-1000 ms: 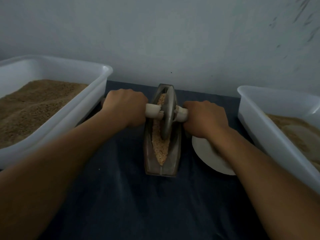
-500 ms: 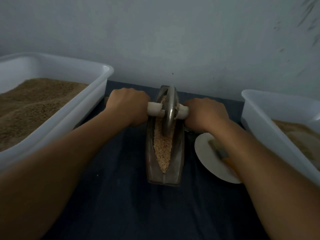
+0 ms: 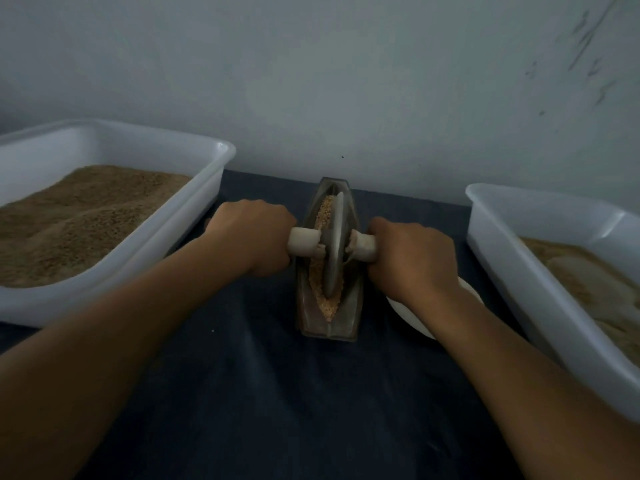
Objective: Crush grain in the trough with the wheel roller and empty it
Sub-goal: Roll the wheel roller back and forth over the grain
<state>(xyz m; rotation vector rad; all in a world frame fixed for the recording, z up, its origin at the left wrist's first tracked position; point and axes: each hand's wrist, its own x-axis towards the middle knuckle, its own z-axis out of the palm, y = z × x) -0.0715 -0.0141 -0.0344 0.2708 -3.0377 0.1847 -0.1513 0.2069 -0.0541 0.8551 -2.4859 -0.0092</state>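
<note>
Both hands grip the pale axle handles of the wheel roller [image 3: 333, 244], the left hand [image 3: 252, 237] curled round the left stub and the right hand [image 3: 412, 252] round the right one, with the metal disc standing upright in the trough [image 3: 327, 261]. The narrow boat-shaped trough sits on the dark desk [image 3: 277, 393], pale grain [image 3: 325, 216] lying along its groove on either side of the disc. A white tub of brown grain [image 3: 114, 216] stands to the left, another white tub [image 3: 554, 271] to the right, and a white plate [image 3: 408, 313] lies partly hidden under the right wrist.
</note>
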